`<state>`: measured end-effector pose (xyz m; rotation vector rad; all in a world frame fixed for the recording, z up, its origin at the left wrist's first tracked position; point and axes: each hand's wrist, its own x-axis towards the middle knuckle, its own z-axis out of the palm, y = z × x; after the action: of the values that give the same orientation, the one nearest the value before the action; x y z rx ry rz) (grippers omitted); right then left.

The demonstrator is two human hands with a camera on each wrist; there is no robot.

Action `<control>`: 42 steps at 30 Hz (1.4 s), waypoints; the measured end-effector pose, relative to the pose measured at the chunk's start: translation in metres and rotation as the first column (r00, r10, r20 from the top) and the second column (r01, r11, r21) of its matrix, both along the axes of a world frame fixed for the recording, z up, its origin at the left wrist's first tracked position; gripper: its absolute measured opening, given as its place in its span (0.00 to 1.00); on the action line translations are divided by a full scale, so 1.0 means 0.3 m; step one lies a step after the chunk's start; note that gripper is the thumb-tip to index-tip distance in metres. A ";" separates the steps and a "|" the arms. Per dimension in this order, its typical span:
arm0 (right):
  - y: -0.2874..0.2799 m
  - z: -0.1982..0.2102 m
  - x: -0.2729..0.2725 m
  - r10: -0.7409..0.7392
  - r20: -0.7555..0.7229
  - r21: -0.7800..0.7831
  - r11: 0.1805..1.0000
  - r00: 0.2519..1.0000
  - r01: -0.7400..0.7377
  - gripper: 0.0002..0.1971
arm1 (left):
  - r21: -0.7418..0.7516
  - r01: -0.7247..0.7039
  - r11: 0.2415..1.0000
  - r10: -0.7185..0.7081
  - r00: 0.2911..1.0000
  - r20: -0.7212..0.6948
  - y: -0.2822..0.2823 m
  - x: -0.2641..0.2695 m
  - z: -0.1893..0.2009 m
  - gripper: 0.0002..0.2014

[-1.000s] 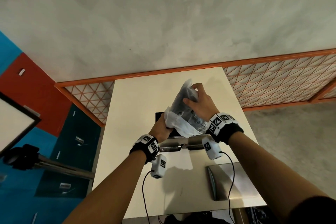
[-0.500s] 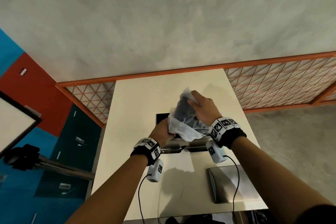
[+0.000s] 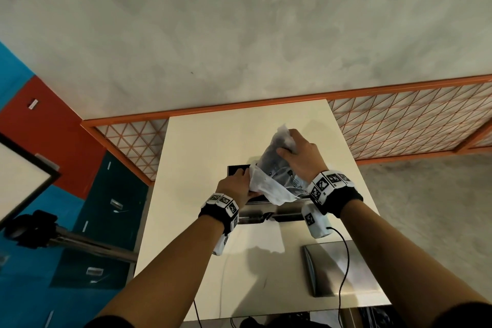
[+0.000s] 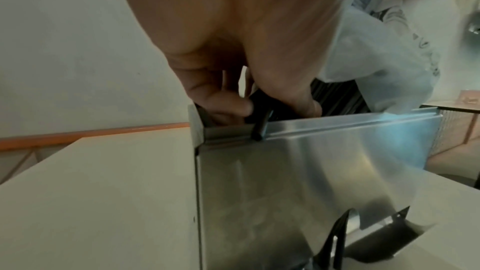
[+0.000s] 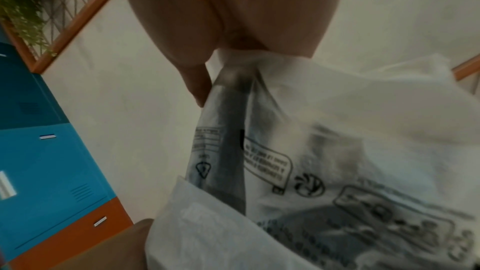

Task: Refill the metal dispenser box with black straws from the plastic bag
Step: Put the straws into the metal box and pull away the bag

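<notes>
With the right hand (image 3: 300,156) gripping the upended plastic bag (image 3: 277,176) over the open metal dispenser box (image 4: 311,161) and the left hand (image 4: 228,98) seemingly pinching black straws (image 4: 259,128) at its near-left rim, straws may snag crosswise or spill onto the table (image 3: 213,141).

The plastic bag (image 3: 277,176) hides most of the metal dispenser box's (image 3: 269,212) opening — print (image 5: 270,163) blurred.

From the head camera we look steeply down at a pale table (image 3: 202,146) against a wall. Our left wrist camera sits close beside the metal dispenser box (image 4: 311,171), facing its top rim. Our right wrist camera looks close along the plastic bag (image 5: 337,151), which all three views share.
</notes>
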<state>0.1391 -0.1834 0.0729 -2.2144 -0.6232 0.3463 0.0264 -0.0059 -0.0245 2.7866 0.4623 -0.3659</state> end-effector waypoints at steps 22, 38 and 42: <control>-0.007 -0.035 -0.027 0.080 -0.007 -0.235 0.969 0.997 -0.079 0.16 | -0.318 -0.051 0.947 0.087 0.991 0.101 -0.026 -0.077 -0.012 0.30; -0.014 0.002 -0.011 0.116 0.199 -0.129 0.987 0.973 -0.091 0.17 | -0.355 -0.048 0.934 0.100 0.986 0.132 -0.031 -0.124 -0.030 0.22; -0.076 -0.040 0.003 0.072 0.154 -0.232 0.972 0.985 -0.034 0.29 | -0.362 -0.060 0.930 0.120 0.982 0.147 -0.032 -0.125 -0.044 0.20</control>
<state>0.1399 -0.2062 0.0610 -2.4677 -0.7640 0.2783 -0.0111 -0.0155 -0.0376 2.4087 0.4338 -0.1712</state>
